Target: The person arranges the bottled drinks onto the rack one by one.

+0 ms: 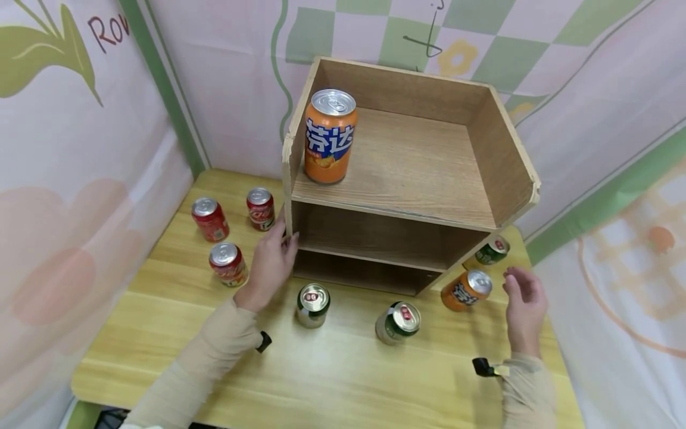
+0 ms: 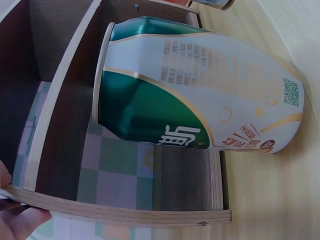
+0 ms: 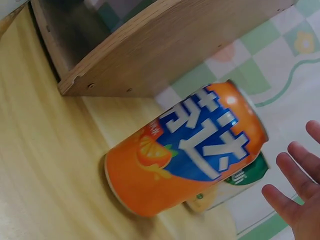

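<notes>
A wooden shelf unit [image 1: 423, 167] stands on the table. My left hand [image 1: 270, 262] grips the front edge of its left side panel [image 2: 130, 215], thumb on one face and fingers on the other. On the top board, at the left, an orange soda can [image 1: 329, 140] stands upright. My right hand [image 1: 526, 304] hovers to the right of another orange soda can [image 1: 466, 290], apart from it, fingers loosely bent and holding nothing. Behind that can, a green-and-white can [image 3: 245, 175] is partly hidden. Another green-and-white can [image 2: 200, 90] stands just in front of the shelf.
Three red cans, one of them nearest the shelf [image 1: 261, 208], stand on the table to the left. A further green-topped can [image 1: 398, 323] is at the front right. Printed cloth [image 1: 364, 36] hangs behind and at both sides of the wooden table [image 1: 343, 381].
</notes>
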